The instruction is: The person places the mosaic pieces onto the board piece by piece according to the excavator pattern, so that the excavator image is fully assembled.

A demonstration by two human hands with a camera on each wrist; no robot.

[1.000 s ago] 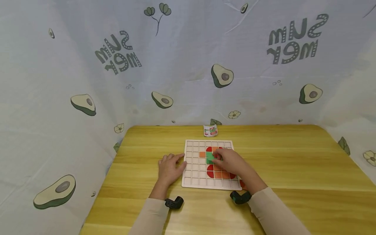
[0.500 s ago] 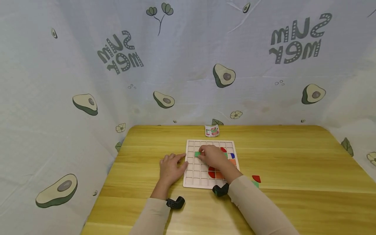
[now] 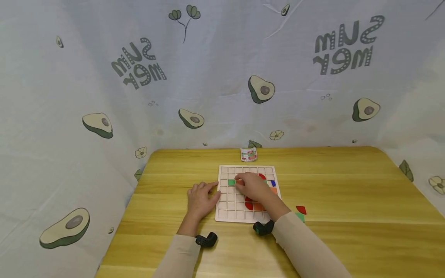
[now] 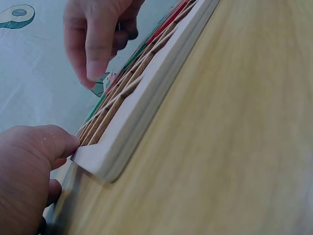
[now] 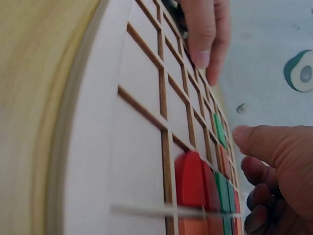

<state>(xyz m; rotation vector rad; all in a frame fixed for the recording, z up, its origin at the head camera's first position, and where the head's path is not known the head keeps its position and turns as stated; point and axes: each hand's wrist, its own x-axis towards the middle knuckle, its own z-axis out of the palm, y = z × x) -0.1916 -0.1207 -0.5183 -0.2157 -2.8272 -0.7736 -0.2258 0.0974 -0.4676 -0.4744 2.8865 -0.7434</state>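
Note:
A pale wooden grid board point(image 3: 226, 204) lies on the table with coloured tiles in some cells. My left hand point(image 3: 201, 200) is at the board's left edge, its thumb and forefinger tips touching the rim. Above the board is my right hand point(image 3: 255, 188), fingertips just right of a green square tile point(image 3: 231, 182). In the right wrist view its thumb and bent fingers stand apart, with nothing visible between them. Red rounded tiles point(image 3: 248, 204) and an orange tile point(image 3: 259, 206) sit in nearer cells. The right hand and forearm hide part of the board.
A small printed pattern card point(image 3: 248, 155) lies behind the board. To the right are a loose red quarter-round tile point(image 3: 301, 210) and a green tile point(image 3: 300, 217). A blue piece point(image 3: 273, 183) sits on the board's right side. A patterned cloth point(image 3: 222, 96) hangs behind the table.
My right hand has moved left across the board from the tile cluster. The green tile, at its fingertips half a second ago, now sits free in a left-side cell. My left hand stays put.

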